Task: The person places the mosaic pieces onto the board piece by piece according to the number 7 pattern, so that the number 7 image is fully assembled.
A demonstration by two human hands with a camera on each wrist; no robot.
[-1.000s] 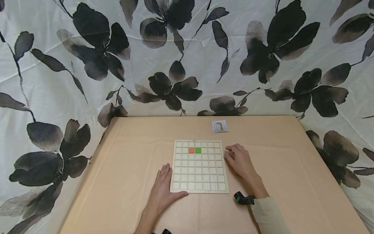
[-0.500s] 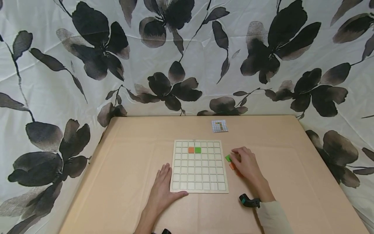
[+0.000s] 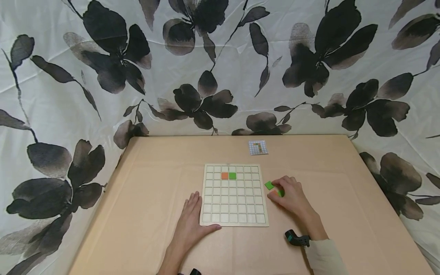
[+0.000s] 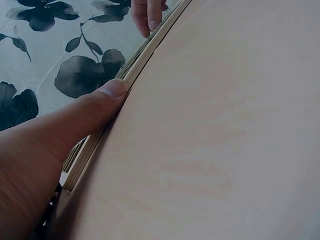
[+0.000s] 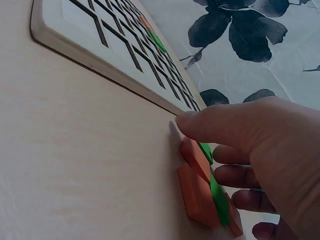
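Observation:
A pale grid board [image 3: 233, 210] lies on the table, with an orange tile [image 3: 225, 175] and a green tile [image 3: 232, 175] side by side in its second row. My left hand [image 3: 190, 223] rests at its lower left corner, fingers straight along the left side and thumb [image 4: 112, 90] against the front edge. To the right of the board, my right hand [image 3: 292, 196] is over a small bunch of loose tiles, thumb and fingers parted around them. In the right wrist view, orange tiles [image 5: 197, 195] and green tiles [image 5: 218, 200] lie bunched beside the fingertips.
A small card [image 3: 258, 148] with a coloured grid pattern lies near the table's far edge, behind the board. The wooden table [image 3: 148, 172] ends at a white cloth [image 3: 254, 110] with dark flowers. A dark band with a camera [image 3: 297, 238] is on the right wrist.
My right hand has moved right and slightly toward me from the board's right edge, uncovering green and orange tiles on the table. The left hand stays in place.

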